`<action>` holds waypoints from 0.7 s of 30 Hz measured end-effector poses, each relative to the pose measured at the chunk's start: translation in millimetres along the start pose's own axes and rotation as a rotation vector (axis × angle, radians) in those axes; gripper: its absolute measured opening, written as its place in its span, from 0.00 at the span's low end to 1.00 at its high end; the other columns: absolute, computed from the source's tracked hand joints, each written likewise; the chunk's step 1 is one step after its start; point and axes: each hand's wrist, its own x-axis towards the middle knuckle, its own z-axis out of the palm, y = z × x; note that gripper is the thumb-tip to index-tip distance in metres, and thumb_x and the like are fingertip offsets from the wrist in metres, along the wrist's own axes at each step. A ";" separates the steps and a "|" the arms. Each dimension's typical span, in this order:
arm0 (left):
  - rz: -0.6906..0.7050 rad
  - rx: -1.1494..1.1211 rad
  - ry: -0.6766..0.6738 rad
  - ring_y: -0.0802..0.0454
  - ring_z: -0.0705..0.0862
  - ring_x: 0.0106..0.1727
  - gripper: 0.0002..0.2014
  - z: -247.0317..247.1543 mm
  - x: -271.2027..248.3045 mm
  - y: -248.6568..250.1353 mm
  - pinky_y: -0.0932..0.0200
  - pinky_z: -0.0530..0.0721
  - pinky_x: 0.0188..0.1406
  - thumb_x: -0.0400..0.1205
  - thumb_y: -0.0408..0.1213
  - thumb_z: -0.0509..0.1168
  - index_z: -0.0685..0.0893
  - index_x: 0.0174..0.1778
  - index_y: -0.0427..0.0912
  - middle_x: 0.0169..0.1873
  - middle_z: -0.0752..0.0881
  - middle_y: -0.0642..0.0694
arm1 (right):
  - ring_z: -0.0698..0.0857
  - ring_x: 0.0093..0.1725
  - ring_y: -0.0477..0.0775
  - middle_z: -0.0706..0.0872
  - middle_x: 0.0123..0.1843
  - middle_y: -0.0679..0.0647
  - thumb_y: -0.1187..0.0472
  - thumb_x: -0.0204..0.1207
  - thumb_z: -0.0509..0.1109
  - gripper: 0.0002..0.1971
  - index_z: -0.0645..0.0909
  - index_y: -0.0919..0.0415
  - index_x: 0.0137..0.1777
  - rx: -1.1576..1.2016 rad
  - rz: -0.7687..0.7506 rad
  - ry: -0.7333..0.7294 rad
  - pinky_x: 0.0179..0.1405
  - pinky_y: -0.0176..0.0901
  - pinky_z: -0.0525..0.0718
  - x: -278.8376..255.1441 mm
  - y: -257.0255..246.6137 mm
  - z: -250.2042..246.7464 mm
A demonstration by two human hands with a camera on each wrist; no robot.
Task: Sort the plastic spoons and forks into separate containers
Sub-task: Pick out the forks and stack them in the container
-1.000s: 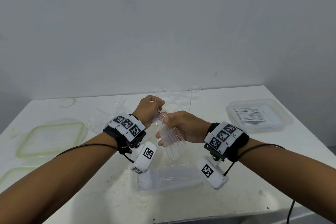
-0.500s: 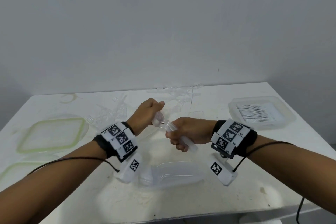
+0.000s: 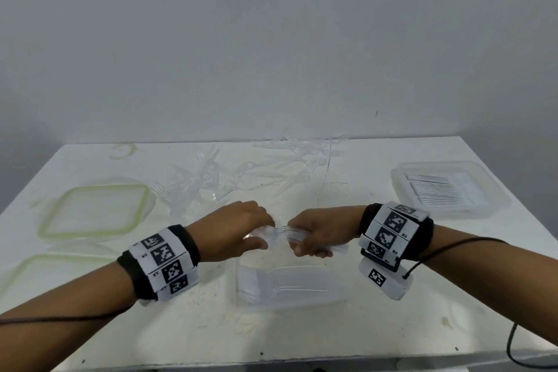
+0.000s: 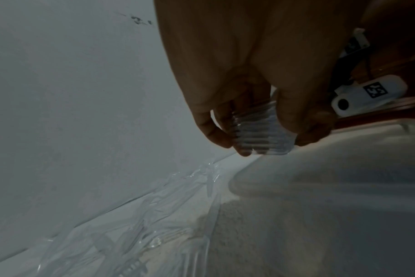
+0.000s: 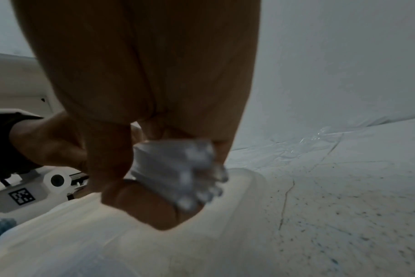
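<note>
Both hands hold one stack of clear plastic cutlery (image 3: 281, 233) level between them, fork-like tines showing in the gap. My left hand (image 3: 260, 235) pinches one end, thumb and fingers curled round the stack (image 4: 261, 129). My right hand (image 3: 298, 243) grips the handle end in a fist, and the stack (image 5: 173, 165) is blurred there. The stack hovers just above a clear container (image 3: 232, 282) at the table's front centre, which holds a few clear utensils. A loose pile of clear cutlery (image 3: 241, 174) lies at the back of the table.
A second clear container (image 3: 495, 205) with lined-up cutlery sits at the right. Two green-rimmed lids (image 3: 142, 205) (image 3: 27, 266) lie at the left. The white table (image 3: 392, 311) ends at the grey wall behind and at a near edge in front.
The cutlery fanned out downward from the right hand before; now it is gathered into a tight level stack. Both hands have come down and nearer, to just above the front container.
</note>
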 end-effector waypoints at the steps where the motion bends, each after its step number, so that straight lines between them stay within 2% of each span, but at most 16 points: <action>1: 0.005 0.008 -0.012 0.54 0.78 0.59 0.16 3.4 0.5 1.1 0.62 0.73 0.57 0.84 0.49 0.62 0.79 0.66 0.48 0.57 0.83 0.53 | 0.78 0.29 0.53 0.80 0.32 0.54 0.62 0.79 0.69 0.04 0.78 0.62 0.46 -0.019 0.003 0.013 0.27 0.39 0.79 1.5 -0.3 -0.2; 4: -0.007 0.027 -0.037 0.49 0.80 0.56 0.13 9.4 2.5 1.1 0.54 0.78 0.53 0.85 0.45 0.60 0.80 0.62 0.45 0.55 0.83 0.49 | 0.79 0.31 0.52 0.83 0.37 0.55 0.60 0.78 0.71 0.09 0.78 0.63 0.53 -0.014 0.040 0.036 0.29 0.39 0.81 4.3 1.1 0.3; 7: 0.061 0.116 0.023 0.45 0.83 0.49 0.10 16.6 1.2 2.5 0.50 0.81 0.47 0.84 0.43 0.62 0.81 0.57 0.43 0.49 0.85 0.46 | 0.80 0.31 0.49 0.84 0.39 0.53 0.61 0.79 0.69 0.09 0.78 0.64 0.55 0.006 0.057 0.028 0.32 0.41 0.82 5.7 3.4 1.5; 9: 0.121 0.215 0.055 0.46 0.84 0.39 0.07 23.7 -1.0 3.8 0.54 0.83 0.37 0.80 0.42 0.68 0.82 0.49 0.43 0.41 0.85 0.48 | 0.81 0.31 0.48 0.84 0.40 0.52 0.62 0.81 0.66 0.07 0.79 0.64 0.55 0.000 0.049 0.036 0.32 0.41 0.82 5.5 4.0 2.9; 12: 0.141 0.288 0.082 0.52 0.82 0.30 0.11 36.2 -1.6 4.3 0.61 0.81 0.27 0.72 0.42 0.77 0.81 0.41 0.46 0.32 0.83 0.52 | 0.80 0.32 0.49 0.84 0.41 0.52 0.60 0.82 0.63 0.07 0.78 0.63 0.54 -0.161 0.051 0.051 0.34 0.40 0.81 5.9 3.5 6.2; 16: 0.143 0.349 0.086 0.55 0.78 0.24 0.14 45.9 -0.5 7.7 0.63 0.78 0.21 0.67 0.43 0.80 0.81 0.37 0.48 0.28 0.80 0.54 | 0.80 0.36 0.50 0.84 0.44 0.54 0.60 0.83 0.63 0.05 0.77 0.61 0.51 -0.351 0.045 0.067 0.37 0.40 0.78 11.0 -0.9 11.2; 18: 0.124 0.350 0.080 0.55 0.77 0.22 0.14 47.8 -2.1 9.1 0.64 0.75 0.19 0.65 0.43 0.81 0.81 0.36 0.48 0.26 0.79 0.55 | 0.78 0.37 0.49 0.82 0.44 0.54 0.61 0.82 0.63 0.06 0.77 0.63 0.52 -0.412 0.051 0.068 0.35 0.38 0.74 14.5 -4.1 12.8; 21: 0.094 0.339 0.064 0.56 0.77 0.21 0.15 51.2 -5.4 6.7 0.65 0.74 0.17 0.64 0.42 0.81 0.81 0.37 0.48 0.25 0.78 0.55 | 0.76 0.43 0.54 0.81 0.49 0.58 0.63 0.81 0.63 0.04 0.77 0.63 0.52 -0.478 0.065 0.076 0.34 0.40 0.71 21.9 -8.2 17.0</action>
